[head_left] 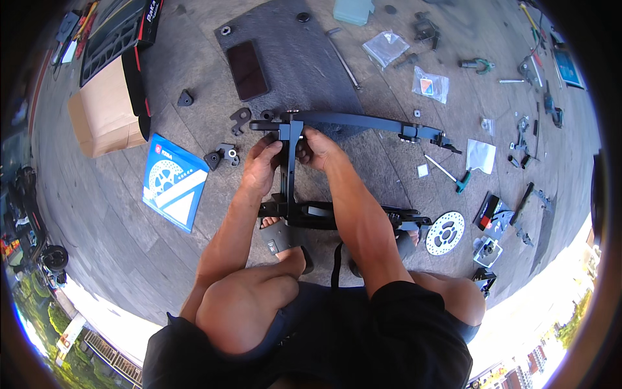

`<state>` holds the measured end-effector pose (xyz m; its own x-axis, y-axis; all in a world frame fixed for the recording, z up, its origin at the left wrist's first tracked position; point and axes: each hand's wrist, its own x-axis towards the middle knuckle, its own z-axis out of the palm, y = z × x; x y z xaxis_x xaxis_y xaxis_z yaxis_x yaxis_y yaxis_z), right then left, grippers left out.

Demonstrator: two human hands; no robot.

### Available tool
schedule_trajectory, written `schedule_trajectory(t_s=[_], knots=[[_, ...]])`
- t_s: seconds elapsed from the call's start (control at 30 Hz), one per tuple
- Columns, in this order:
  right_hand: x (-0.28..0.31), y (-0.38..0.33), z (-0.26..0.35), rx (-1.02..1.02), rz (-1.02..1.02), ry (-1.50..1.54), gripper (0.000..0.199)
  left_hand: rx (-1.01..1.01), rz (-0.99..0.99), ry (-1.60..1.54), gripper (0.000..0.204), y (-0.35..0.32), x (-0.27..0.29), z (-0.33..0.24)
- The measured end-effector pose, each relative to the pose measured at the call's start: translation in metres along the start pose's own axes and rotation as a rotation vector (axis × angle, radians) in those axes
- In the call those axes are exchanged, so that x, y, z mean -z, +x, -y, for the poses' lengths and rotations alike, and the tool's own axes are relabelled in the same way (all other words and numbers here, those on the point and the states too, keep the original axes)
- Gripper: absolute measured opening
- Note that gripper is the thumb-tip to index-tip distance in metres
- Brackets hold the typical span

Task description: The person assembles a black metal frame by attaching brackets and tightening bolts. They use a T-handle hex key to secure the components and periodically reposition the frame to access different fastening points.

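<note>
Both hands, left hand (261, 163) and right hand (316, 148), clamped round upright bar of black metal frame (350, 120) on paved ground (110, 194); judged rigid, heavy, best gripped there.

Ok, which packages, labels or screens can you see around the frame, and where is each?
Blue flat package: square, white sprocket picture, left of the left hand.
Cardboard box: brown, open, far left.
Black box: red edge, top left.
Phone: dark screen, on the grey mat above the black frame.
Clear bags: small, top right.
Red-and-black pack: right of the brake disc.
</note>
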<state>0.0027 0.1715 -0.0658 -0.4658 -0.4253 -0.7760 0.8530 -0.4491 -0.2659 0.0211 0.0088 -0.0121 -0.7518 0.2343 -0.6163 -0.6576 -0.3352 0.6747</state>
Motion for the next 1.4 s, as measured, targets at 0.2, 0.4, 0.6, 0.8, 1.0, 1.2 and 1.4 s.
schedule_trajectory(t_s=[0.2,0.4,0.6,0.8,1.0,1.2,1.4], knots=[[-0.002,-0.002,-0.003,0.019,-0.082,-0.039,0.032,-0.001,0.009,0.002,0.034,-0.002,-0.006,-0.006],[-0.009,-0.009,0.001,-0.025,-0.066,0.065,0.03,-0.009,0.02,0.05,0.034,-0.001,-0.003,-0.003],[-0.009,-0.003,-0.001,0.014,-0.153,0.044,0.031,-0.068,0.033,0.089,0.039,0.0,-0.005,0.0],[-0.008,-0.002,-0.003,-0.009,-0.127,0.009,0.031,-0.122,-0.029,0.202,0.054,0.002,-0.018,0.002],[-0.008,0.002,-0.002,0.021,-0.119,0.059,0.032,-0.162,-0.09,0.238,0.06,0.008,-0.028,0.001],[-0.001,0.004,-0.006,0.029,-0.091,0.012,0.026,-0.14,-0.18,0.355,0.064,0.016,-0.033,0.009],[-0.01,0.017,-0.011,-0.019,-0.161,0.127,0.016,-0.238,-0.365,0.633,0.083,0.017,-0.042,0.022]])
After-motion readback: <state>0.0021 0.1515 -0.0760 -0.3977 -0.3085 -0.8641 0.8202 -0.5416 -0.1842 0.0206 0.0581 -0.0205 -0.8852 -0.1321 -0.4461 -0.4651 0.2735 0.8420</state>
